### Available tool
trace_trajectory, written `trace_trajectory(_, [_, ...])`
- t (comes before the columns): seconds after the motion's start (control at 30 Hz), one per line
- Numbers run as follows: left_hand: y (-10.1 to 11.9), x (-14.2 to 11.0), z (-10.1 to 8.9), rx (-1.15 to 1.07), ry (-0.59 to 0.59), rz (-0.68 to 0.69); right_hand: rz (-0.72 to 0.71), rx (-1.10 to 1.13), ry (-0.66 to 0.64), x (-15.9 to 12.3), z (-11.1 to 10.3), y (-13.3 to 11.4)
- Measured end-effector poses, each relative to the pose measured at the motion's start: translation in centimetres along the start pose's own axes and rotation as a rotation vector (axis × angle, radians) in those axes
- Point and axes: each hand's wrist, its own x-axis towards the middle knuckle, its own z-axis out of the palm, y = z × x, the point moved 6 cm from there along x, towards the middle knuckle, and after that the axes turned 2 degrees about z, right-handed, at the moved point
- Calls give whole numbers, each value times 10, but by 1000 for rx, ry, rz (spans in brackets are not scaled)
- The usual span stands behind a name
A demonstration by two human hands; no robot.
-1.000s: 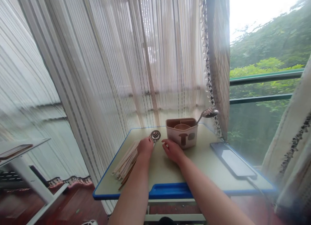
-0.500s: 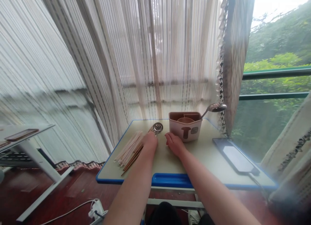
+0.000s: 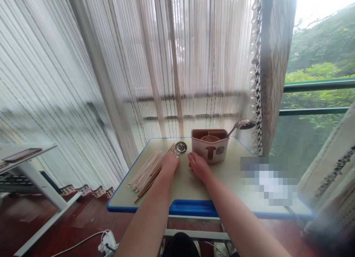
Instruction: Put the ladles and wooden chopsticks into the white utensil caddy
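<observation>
In the head view, a table (image 3: 184, 186) is standing before a striped curtain (image 3: 133, 64), a green railing (image 3: 318, 85) is showing to the right, and at the left a side table (image 3: 47, 147) is standing over a red floor where a white power strip (image 3: 107, 242) is lying. The holder (image 3: 196, 144) is standing upright toward the far edge of the table, just beyond the right hand (image 3: 199, 165), and both forearms are crossing the near part. Two slotted spoons are showing: one spoon (image 3: 181, 147) is lying by the left hand (image 3: 169, 161), the other spoon (image 3: 245, 124) is leaning out of the one holder. One bundle of sticks (image 3: 146, 170), pale and brown, is lying left of the left hand, overlapping too much for counting. The left hand is covering the first spoon's handle and hiding its own fingers, so I cannot tell their grip. The right fingers are bending close together; whether they are pinching anything, I cannot tell. Coarse squares are masking something (image 3: 273, 183) at the right, and the frame is cutting off the side table.
</observation>
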Motion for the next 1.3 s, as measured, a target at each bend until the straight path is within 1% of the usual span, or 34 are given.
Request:
trace_trajectory(0.3, [4,5,1,-73,1,68,37,21,9,3,-1,5])
trace_trajectory(0.43, [5,8,0,-123,52,88,29,21,17,4,-1,4])
trace_trajectory(0.7, [3,9,-11,-243,229,98,-12,-11,26,1,-4,-2])
trace_trajectory(0.9, [4,5,-19,-290,323,116,-42,-21,46,-2,-11,-12])
trace_trajectory(0.97, [6,1,-24,-282,395,134,-55,-20,52,-3,-12,-15])
trace_trajectory(1.07, [12,-10,-36,-220,567,195,-70,-10,69,-4,-13,-17])
trace_trajectory(1.13, [18,-18,-42,-170,659,245,-72,28,90,-4,-16,-17])
trace_trajectory(1.2, [24,-25,-45,-138,707,304,-60,100,122,-4,-19,-15])
trace_trajectory(1.3, [34,-33,-45,-107,716,413,-24,224,208,-3,-27,-11])
